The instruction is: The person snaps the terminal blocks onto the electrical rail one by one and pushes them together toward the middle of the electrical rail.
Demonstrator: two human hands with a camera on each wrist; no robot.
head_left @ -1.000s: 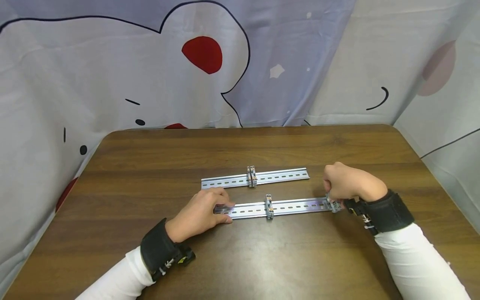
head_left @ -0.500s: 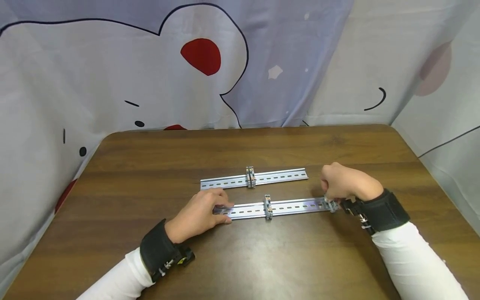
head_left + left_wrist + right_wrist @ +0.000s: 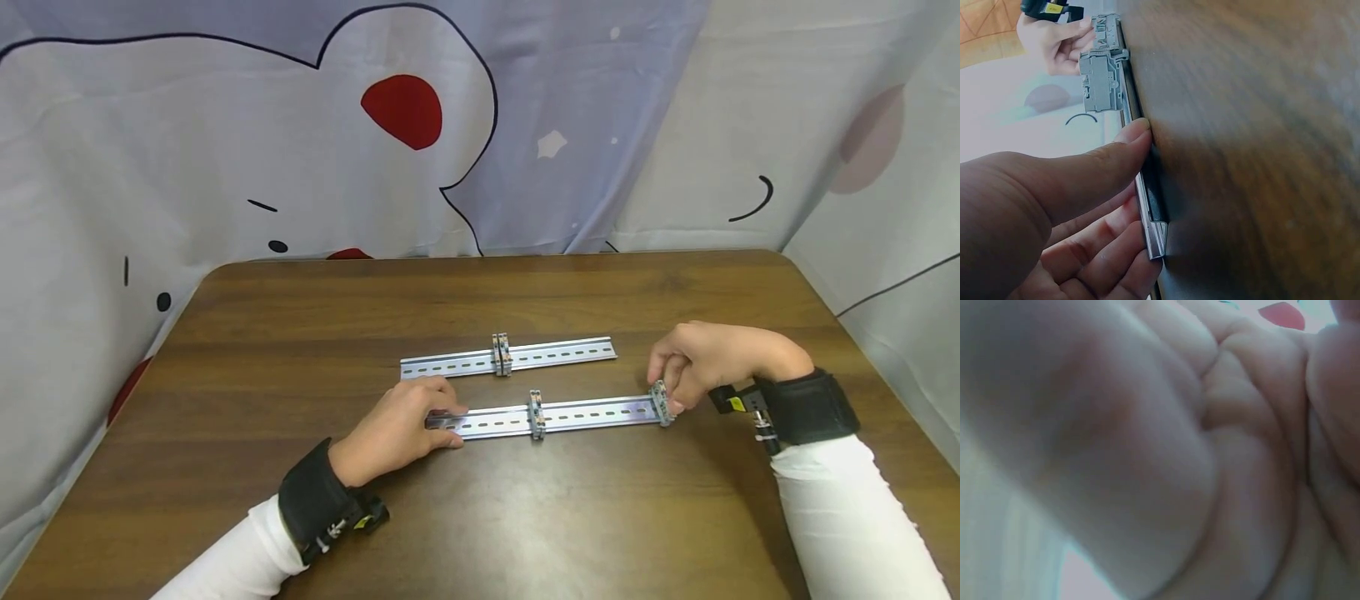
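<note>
A slotted metal DIN rail (image 3: 592, 413) lies across the table. My left hand (image 3: 408, 425) grips its left end, thumb on the near edge and fingers on the far edge; the left wrist view shows this grip on the rail (image 3: 1155, 240) up close. One grey terminal block (image 3: 537, 415) sits midway along the rail. Another terminal block (image 3: 660, 403) stands at the rail's right end, where the curled fingers of my right hand (image 3: 705, 362) pinch it. In the right wrist view, folded fingers (image 3: 1241, 456) fill the picture and hide the block.
Behind lies a second DIN rail (image 3: 562, 353), roughly parallel, with terminal blocks (image 3: 502, 355) side by side near its middle. Both rails rest on a brown wooden table (image 3: 480, 508). A printed curtain (image 3: 555, 100) hangs behind the table's back edge.
My right hand has turned at the wrist, and its forearm has swung to the right. The end terminal block shows more plainly now. My left hand keeps its hold on the rail.
</note>
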